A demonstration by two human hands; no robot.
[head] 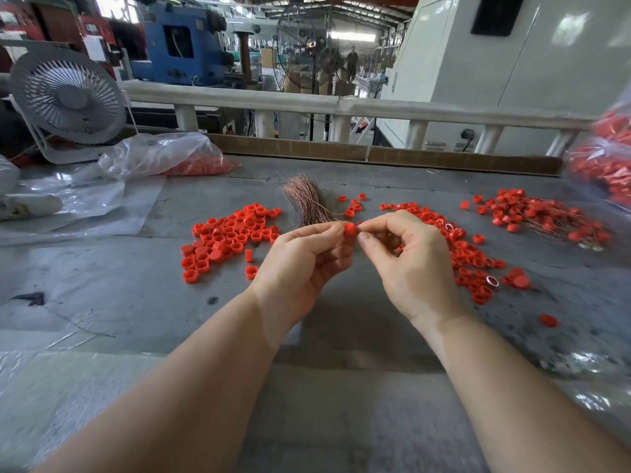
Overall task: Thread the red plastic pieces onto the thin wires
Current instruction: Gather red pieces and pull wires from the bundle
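One small red plastic piece (349, 230) is pinched between the fingertips of my left hand (304, 257) and my right hand (409, 257), above the middle of the grey table (136, 295). Whether a wire runs through it is too fine to tell. Just behind my hands lies a bundle of thin copper wires (309, 198). Loose red pieces form a pile on the left (225, 237) and another on the right (471, 257). Farther right, a heap of red pieces with wires through them (543, 213) lies on the table.
A white desk fan (68, 100) stands at the back left beside a clear bag of red pieces (177, 158). More bags of red pieces (607, 155) sit at the right edge. Plastic sheeting (78, 206) covers the left. A cardboard strip (375, 153) and a rail (307, 102) bound the far side.
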